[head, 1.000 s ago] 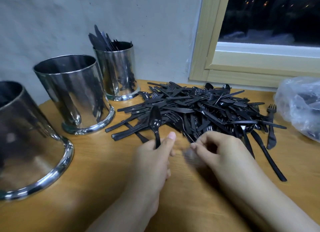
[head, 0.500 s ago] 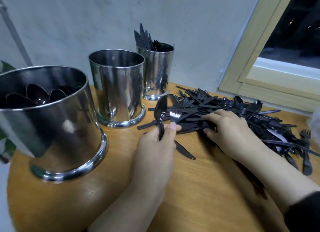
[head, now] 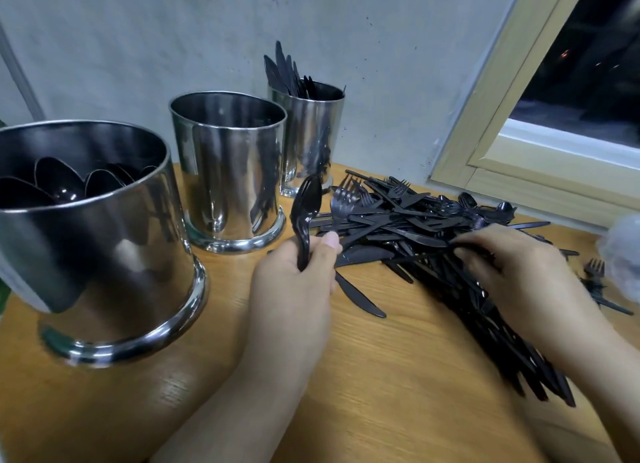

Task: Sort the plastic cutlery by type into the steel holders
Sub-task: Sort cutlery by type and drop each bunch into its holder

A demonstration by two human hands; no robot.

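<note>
One black spoon [head: 306, 206] stands upright in the left hand [head: 294, 289], thumb and fingers clenched round its handle, at three o'clock of the spoon holder [head: 114, 255]. The right hand [head: 512, 272] curls its fingers round pieces in the cutlery pile [head: 415, 220]. Dragging tangled pieces could sweep a loose knife [head: 360, 298] off the table [head: 381, 393]. Since half a second ago, the spoon has risen slightly, and the right hand has dug in.

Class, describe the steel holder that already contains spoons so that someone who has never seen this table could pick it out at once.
Three steel holders stand in a row along the wooden table's left side. The spoon holder is the nearest and looks largest. Black spoon bowls show inside it; the far holder has knives sticking out.
</note>
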